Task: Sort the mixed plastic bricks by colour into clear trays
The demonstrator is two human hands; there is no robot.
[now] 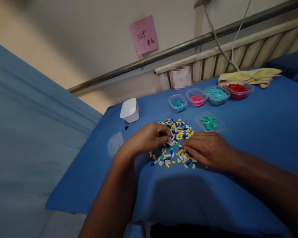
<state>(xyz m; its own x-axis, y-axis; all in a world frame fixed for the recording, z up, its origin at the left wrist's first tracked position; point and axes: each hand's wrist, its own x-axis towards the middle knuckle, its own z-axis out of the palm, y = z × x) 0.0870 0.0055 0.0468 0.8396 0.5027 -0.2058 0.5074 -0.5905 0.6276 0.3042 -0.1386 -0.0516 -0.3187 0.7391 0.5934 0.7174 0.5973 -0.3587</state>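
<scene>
Clear lid (pixel 115 144): lies on the blue cloth (pixel 89 185); a swinging left forearm (pixel 115 185) could shift it.
Left hand (pixel 150 137): curled narrow among the pieces; whether it pinches one, cannot tell.
Small coloured pieces (pixel 180 135): loose between the hands; a brushing knuckle could scatter them.
Right hand (pixel 207 148): fingertips bunched at the pieces' right side; grip unclear.
Shallow dish (pixel 220 127): just beyond the right hand; a bump could spill its green pieces (pixel 208 122).
</scene>
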